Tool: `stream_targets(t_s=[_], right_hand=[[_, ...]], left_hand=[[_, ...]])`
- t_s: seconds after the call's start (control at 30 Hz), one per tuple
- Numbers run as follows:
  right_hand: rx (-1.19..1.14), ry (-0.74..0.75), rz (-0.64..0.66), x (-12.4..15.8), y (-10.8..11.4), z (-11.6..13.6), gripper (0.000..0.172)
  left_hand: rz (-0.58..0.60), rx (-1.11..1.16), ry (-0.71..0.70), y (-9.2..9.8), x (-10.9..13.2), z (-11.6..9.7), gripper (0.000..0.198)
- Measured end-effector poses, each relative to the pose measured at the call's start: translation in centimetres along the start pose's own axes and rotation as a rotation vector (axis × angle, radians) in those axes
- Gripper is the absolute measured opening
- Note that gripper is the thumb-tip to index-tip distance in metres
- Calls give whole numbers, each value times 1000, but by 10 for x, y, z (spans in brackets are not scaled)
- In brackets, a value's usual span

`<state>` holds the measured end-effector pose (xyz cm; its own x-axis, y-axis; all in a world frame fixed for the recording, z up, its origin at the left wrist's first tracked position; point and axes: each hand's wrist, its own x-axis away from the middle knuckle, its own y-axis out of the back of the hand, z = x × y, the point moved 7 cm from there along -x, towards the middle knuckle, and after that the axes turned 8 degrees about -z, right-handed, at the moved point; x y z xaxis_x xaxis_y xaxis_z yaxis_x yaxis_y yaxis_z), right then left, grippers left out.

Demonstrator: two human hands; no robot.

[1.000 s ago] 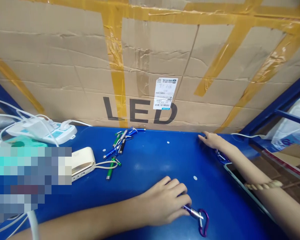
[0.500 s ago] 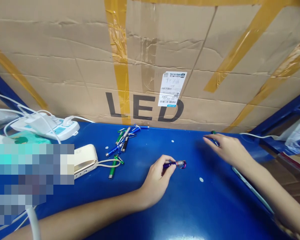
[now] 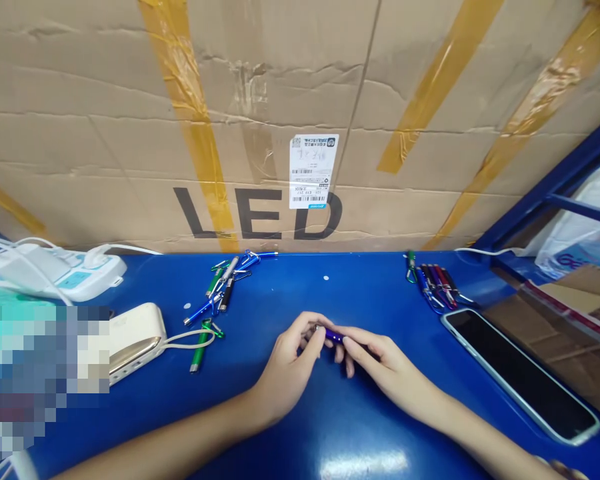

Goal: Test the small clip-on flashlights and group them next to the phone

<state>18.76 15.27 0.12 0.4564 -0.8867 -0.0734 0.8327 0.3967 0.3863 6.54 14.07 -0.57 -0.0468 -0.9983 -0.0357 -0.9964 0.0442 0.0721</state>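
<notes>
At the middle of the blue table (image 3: 330, 427), a purple keychain light (image 3: 334, 335) is being pinched at its two ends by the left hand (image 3: 290, 363) and the right hand (image 3: 380, 363). A neat row of lights (image 3: 435, 283) far right seems dealt with, while a loose heap of lights (image 3: 225, 283) far left seems left to handle.

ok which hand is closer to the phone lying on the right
Right. The right hand is left of the phone, apart from it; the left hand lies farther left, both pinching the small torch.
</notes>
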Motion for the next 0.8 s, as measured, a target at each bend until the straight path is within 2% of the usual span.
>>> stream_targets(t_s=[0.17, 0.43, 0.6, 0.8], right_hand=[[91, 64, -6, 1, -1, 9, 33], [17, -51, 67, 2, -3, 0, 37], [34, 18, 137, 2, -7, 8, 33], [-11, 47, 136, 2, -6, 5, 41]], left_hand=[[12, -51, 15, 0, -1, 0, 15], [14, -150, 13, 0, -2, -3, 14], [37, -245, -47, -1, -2, -4, 14], [26, -272, -58, -1, 1, -6, 16]])
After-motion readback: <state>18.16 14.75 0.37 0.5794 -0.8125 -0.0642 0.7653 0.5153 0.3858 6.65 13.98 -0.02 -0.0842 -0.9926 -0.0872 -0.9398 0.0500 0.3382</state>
